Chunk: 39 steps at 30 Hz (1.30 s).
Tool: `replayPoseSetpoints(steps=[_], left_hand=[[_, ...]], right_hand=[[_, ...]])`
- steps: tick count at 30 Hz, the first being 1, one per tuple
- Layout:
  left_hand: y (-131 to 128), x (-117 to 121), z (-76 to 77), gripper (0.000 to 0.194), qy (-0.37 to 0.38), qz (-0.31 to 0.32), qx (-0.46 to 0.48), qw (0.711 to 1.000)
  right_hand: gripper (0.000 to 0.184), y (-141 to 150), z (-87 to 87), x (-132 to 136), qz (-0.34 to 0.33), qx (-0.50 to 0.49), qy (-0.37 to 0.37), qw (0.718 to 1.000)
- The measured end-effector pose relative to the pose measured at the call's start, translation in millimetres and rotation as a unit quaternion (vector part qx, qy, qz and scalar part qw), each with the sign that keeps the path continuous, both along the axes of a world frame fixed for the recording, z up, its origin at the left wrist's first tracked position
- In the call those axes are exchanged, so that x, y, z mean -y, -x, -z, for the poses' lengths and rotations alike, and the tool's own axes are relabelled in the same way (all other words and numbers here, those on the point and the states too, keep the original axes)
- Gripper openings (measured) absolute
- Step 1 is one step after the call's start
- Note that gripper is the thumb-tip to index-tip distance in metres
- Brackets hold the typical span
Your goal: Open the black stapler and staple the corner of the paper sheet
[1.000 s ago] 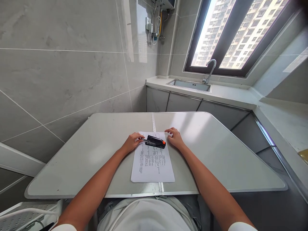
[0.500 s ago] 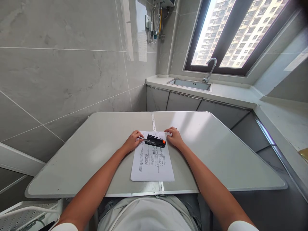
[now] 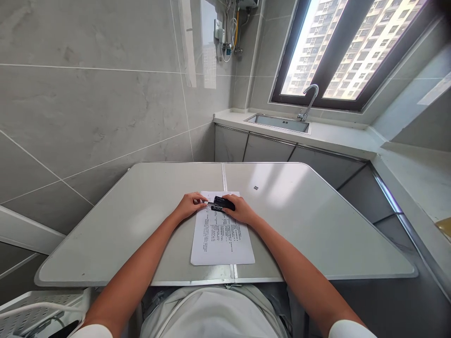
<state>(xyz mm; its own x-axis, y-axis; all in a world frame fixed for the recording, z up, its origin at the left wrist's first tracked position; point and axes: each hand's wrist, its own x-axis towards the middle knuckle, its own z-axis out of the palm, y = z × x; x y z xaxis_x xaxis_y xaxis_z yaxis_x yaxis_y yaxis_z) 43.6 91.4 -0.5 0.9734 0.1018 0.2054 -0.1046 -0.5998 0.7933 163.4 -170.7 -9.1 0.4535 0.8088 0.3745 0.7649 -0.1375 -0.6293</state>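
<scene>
A printed white sheet of paper (image 3: 221,237) lies on the grey folding table (image 3: 141,225) in front of me. A black stapler (image 3: 221,202) rests across the sheet's far end. My right hand (image 3: 240,211) lies over the stapler's right part, fingers curled on it. My left hand (image 3: 190,205) pinches the paper's far left corner by the stapler's metal nose, fingers closed. A small strip of staples (image 3: 255,188) sits on the table beyond my right hand.
A tiled wall stands left of the table. Beyond are a counter with a steel sink (image 3: 278,123), a curved tap (image 3: 308,99) and a window (image 3: 338,47). A white wire rack (image 3: 31,312) sits at the lower left. The counter continues along the right side.
My right hand moved left from the paper's far right corner onto the stapler, covering its orange end. The strip of staples it hid now shows. My left hand stayed at the corner.
</scene>
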Motion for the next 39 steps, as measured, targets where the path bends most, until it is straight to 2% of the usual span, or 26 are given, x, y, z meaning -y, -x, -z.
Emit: replayPoseSetpoints(steps=[11,17,20,25,33,37,39], left_hand=[[1.8,-3.0,-4.9,0.036,0.028,-0.005,-0.041,0.999],[1.8,-1.3,-10.5,0.033,0.043,-0.003,0.000,0.999],[3.7,-2.1,-13.3,0.032,0.070,0.022,0.008,0.997],[8.3,-1.3,-17.4,0.027,0.125,0.101,-0.006,0.987],[5.5,31.0,-19.5,0.030,0.038,0.095,-0.005,0.995],[5.3,37.2,-20.7,0.031,0.010,0.121,-0.002,0.993],[4.2,37.8,-18.5,0.032,-0.008,0.106,0.027,0.994]], right_hand=[[0.036,-6.1,5.9,4.5,0.019,-0.022,-0.045,0.999],[0.036,-5.8,-0.9,8.5,0.023,-0.025,-0.088,0.996],[0.037,-7.8,-2.7,11.7,0.011,-0.035,-0.103,0.994],[0.038,-10.6,-6.3,18.4,-0.026,-0.057,-0.122,0.991],[0.035,10.4,-11.2,5.1,-0.138,-0.027,-0.105,0.984],[0.038,13.1,-9.6,3.7,-0.143,-0.031,-0.092,0.985],[0.037,8.1,-10.7,6.5,-0.123,-0.039,-0.077,0.989]])
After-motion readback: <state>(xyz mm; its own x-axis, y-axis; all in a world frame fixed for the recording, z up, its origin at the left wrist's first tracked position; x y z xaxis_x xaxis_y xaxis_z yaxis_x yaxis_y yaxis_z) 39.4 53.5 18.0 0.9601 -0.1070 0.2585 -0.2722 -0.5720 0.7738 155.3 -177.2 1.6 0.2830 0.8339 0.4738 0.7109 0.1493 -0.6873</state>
